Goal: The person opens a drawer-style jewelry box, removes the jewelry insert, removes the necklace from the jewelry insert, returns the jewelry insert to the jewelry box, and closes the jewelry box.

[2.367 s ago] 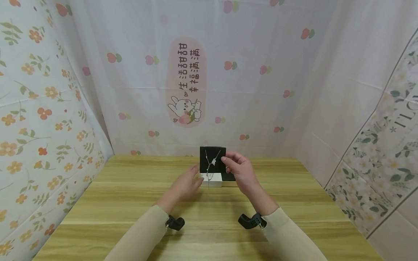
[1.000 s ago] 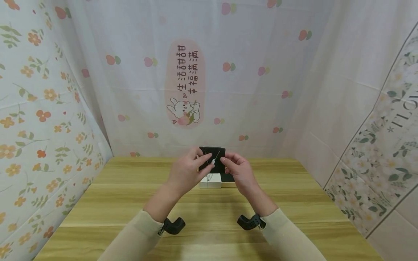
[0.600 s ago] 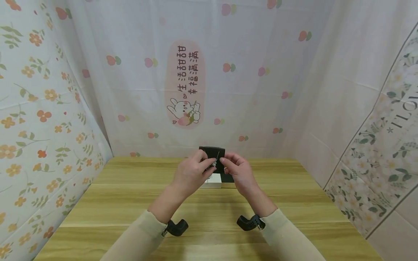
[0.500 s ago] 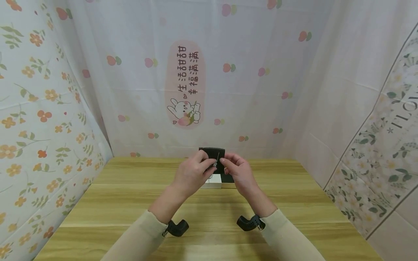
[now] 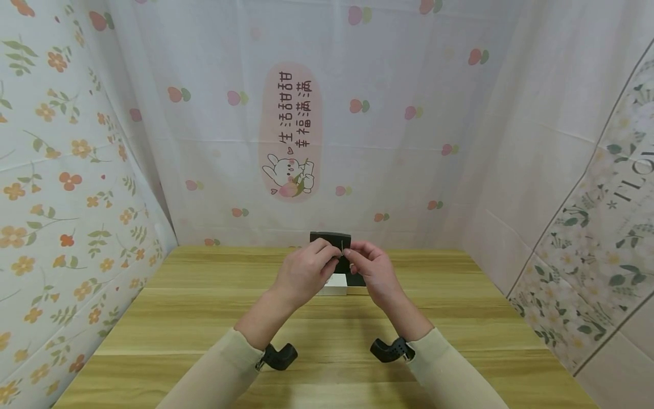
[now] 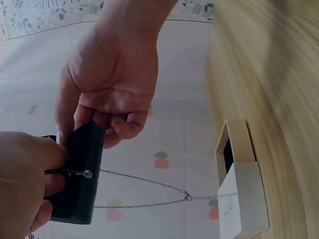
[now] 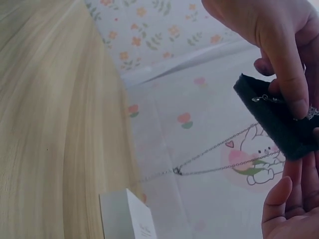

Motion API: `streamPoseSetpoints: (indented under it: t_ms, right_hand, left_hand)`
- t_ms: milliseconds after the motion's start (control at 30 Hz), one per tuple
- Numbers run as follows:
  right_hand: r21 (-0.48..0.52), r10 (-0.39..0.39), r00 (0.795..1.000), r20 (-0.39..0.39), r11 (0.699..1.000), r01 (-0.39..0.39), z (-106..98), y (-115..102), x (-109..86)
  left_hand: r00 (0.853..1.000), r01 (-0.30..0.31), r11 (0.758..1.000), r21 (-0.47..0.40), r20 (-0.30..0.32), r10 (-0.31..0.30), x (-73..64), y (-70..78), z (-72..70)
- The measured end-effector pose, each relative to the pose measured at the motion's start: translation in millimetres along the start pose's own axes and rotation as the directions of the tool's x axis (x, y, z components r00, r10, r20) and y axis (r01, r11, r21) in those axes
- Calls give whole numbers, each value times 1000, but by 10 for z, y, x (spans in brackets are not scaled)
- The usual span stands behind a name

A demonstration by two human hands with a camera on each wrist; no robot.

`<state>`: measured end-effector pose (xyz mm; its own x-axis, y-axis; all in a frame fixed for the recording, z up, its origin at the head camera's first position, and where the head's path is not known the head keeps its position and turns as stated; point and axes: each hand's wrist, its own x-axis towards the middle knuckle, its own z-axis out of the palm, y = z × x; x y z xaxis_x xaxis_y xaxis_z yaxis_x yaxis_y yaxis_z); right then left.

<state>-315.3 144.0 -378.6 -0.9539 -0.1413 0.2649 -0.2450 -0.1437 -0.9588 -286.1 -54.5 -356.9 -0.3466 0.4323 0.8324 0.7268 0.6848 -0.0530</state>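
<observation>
My right hand (image 5: pixel 375 267) grips the side edge of a square black jewelry insert (image 5: pixel 330 236), holding it up above the boxes. On its face lies a silver necklace with a sparkling pendant (image 7: pixel 313 112). My left hand (image 5: pixel 306 268) pinches the necklace at the pendant, its fingers covering much of the insert in the head view. In the left wrist view, the chain loop hangs behind the insert and joins at a small clasp (image 6: pixel 187 196). A small silver drop (image 6: pixel 87 174) dangles in front of the insert, near the left fingers.
A white box part (image 5: pixel 334 288) stands on the wooden table (image 5: pixel 327 369) below the insert. Beside it is an open box part (image 6: pixel 241 139) with a dark inside. Patterned cloths hang at the back (image 5: pixel 409 142) and both sides.
My left hand has risen from beside the white box to the front of the insert and taken the pendant between its fingers, then shifted slightly right. My right hand keeps its hold.
</observation>
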Motion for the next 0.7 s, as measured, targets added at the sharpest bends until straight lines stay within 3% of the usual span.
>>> streamPoseSetpoints:
  t_ms: [267, 700]
  right_hand:
    - [-2, 7, 1000, 7, 1000, -7, -2, 1, -5]
    - [-30, 19, 1000, 24, 999, -18, -22, 11, -12]
  left_hand:
    - [1000, -9, 1000, 2, -6, 9, 25, -7, -25]
    - [998, 2, 997, -82, -67, -7, 111, -138, -86]
